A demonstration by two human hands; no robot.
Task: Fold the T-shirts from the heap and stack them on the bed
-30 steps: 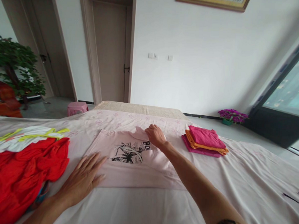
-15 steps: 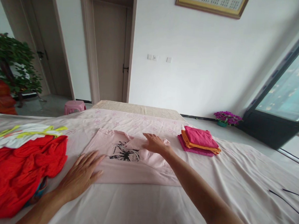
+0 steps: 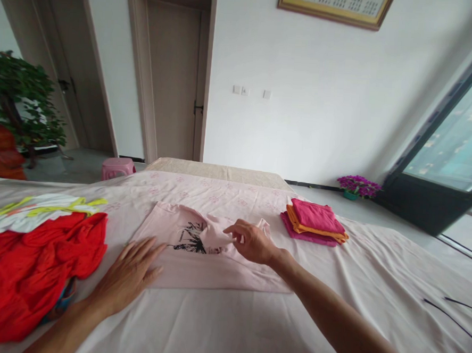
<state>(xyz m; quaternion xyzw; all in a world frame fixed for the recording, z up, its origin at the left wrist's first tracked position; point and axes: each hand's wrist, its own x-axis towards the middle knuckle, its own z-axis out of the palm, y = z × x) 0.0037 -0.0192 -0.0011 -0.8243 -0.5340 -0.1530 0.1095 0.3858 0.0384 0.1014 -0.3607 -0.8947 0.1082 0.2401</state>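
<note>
A pale pink T-shirt (image 3: pixel 198 270) with a black print lies partly folded on the bed (image 3: pixel 251 326). My left hand (image 3: pixel 128 276) lies flat with spread fingers on the shirt's near left corner. My right hand (image 3: pixel 252 241) pinches a fold of the shirt's pink cloth near its far side and holds it over the print, part of which is covered by the fold.
A red garment (image 3: pixel 26 270) and a white and yellow one (image 3: pixel 38 209) lie heaped at the left. A stack of folded pink and orange clothes (image 3: pixel 315 221) sits at the right. A black cord (image 3: pixel 447 309) crosses the sheet far right. A pink stool (image 3: pixel 114 167) stands on the floor beyond the bed.
My right hand has drawn a fold of the pink shirt from its far edge toward me and leftward over the print. My left hand has stayed pressed on the shirt's corner.
</note>
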